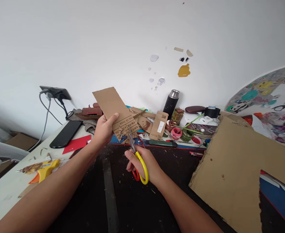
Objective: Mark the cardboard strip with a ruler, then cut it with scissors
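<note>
A flat brown cardboard piece [115,105] with printed lettering along its lower part is gripped by my left hand [105,128], thumb on its face. My right hand [144,163] is closed round scissors [142,168] with one yellow and one red handle loop. The scissor blades point up at the lower right edge of the cardboard, over a heap of small cardboard scraps. Whether the blades touch the cardboard is hard to tell. A dark metal ruler [110,194] lies on the black mat [89,197] below my hands.
A large cardboard sheet [229,171] covers the right side. Paint jars [176,133], a black flask [171,103] and a green cutter [163,143] stand or lie near the wall. A phone [66,133] and a yellow glue gun [45,170] are at left.
</note>
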`<move>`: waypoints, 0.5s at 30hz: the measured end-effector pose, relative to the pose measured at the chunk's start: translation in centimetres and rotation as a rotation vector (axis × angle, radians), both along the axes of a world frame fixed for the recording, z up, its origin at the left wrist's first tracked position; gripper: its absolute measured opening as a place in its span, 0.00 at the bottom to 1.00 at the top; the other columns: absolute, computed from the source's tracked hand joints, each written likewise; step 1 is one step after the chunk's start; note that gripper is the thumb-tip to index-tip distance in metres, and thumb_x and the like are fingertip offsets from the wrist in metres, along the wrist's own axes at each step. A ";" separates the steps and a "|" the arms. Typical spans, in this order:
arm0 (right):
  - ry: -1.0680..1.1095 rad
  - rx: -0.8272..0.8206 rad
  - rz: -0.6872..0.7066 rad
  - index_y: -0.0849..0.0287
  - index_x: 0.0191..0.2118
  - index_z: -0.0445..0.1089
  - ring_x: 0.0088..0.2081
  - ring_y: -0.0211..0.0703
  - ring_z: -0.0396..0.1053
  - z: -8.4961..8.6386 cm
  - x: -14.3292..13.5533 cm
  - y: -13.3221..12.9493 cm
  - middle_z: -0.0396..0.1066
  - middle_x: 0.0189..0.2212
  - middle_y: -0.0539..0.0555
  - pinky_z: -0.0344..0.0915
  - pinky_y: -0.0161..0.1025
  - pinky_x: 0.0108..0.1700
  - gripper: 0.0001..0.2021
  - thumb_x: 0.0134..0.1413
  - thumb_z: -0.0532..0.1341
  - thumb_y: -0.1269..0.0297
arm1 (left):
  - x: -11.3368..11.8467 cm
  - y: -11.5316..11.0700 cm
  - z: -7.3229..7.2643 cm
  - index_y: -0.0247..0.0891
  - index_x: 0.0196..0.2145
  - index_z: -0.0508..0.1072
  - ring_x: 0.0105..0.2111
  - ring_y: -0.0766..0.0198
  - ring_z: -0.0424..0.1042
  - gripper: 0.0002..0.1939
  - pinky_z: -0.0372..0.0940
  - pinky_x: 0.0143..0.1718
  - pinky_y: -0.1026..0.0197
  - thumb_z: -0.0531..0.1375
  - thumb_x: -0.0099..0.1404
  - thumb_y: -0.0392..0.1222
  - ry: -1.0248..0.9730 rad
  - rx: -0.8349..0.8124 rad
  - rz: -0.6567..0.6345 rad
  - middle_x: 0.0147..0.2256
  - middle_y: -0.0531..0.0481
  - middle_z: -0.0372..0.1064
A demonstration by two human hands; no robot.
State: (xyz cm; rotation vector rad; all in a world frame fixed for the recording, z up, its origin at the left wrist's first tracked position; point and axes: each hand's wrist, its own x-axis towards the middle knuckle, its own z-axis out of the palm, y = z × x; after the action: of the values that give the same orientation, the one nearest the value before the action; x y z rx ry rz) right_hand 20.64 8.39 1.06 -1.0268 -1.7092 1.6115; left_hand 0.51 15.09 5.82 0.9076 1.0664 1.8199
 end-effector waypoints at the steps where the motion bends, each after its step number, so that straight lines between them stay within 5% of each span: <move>1: 0.019 -0.019 0.005 0.55 0.41 0.70 0.25 0.43 0.78 0.0 -0.1 0.1 0.77 0.23 0.50 0.73 0.35 0.31 0.26 0.67 0.64 0.33 | 0.0 0.0 0.0 0.35 0.43 0.80 0.46 0.40 0.85 0.28 0.80 0.47 0.44 0.79 0.51 0.55 0.001 0.001 0.001 0.41 0.38 0.85; 6: 0.107 -0.124 0.003 0.56 0.42 0.69 0.27 0.45 0.81 0.2 -0.4 0.2 0.77 0.25 0.49 0.77 0.38 0.34 0.32 0.58 0.68 0.28 | 0.0 -0.1 -0.3 0.36 0.42 0.81 0.47 0.40 0.84 0.25 0.80 0.46 0.46 0.78 0.54 0.55 0.037 0.007 -0.041 0.42 0.39 0.85; 15: 0.018 -0.100 -0.012 0.55 0.41 0.68 0.15 0.38 0.70 0.6 0.1 -0.1 0.71 0.20 0.45 0.62 0.30 0.17 0.28 0.68 0.60 0.31 | 0.6 -0.2 -0.3 0.35 0.40 0.81 0.48 0.40 0.84 0.26 0.79 0.49 0.45 0.79 0.52 0.55 0.023 -0.010 -0.038 0.42 0.38 0.85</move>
State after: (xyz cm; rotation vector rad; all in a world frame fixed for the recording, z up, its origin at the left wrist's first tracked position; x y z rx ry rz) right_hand 20.77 8.30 1.69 -1.0652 -1.6220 1.7074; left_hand 1.12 14.86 5.48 0.9384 1.0646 1.7753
